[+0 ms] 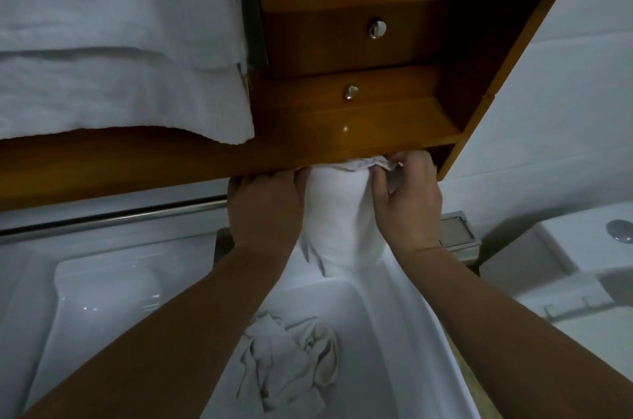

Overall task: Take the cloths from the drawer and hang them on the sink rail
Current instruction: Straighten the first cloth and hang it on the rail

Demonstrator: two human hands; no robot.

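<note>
Hanging between both hands, a white cloth (337,213) drapes from the wooden edge above them; right hand (407,199) pinches its top hem, left hand (265,209) grips beside it. A loose pinch could drop it into the sink (102,298) below, onto another crumpled cloth (291,363).

The top of the white cloth (337,213) and the left hand (265,209) fingertips are hidden under the wooden cabinet (308,144) edge

The scene is dim and bluish, with wide-angle bending at the edges, slight softness, and small glare on the wooden cabinet (345,128).
</note>
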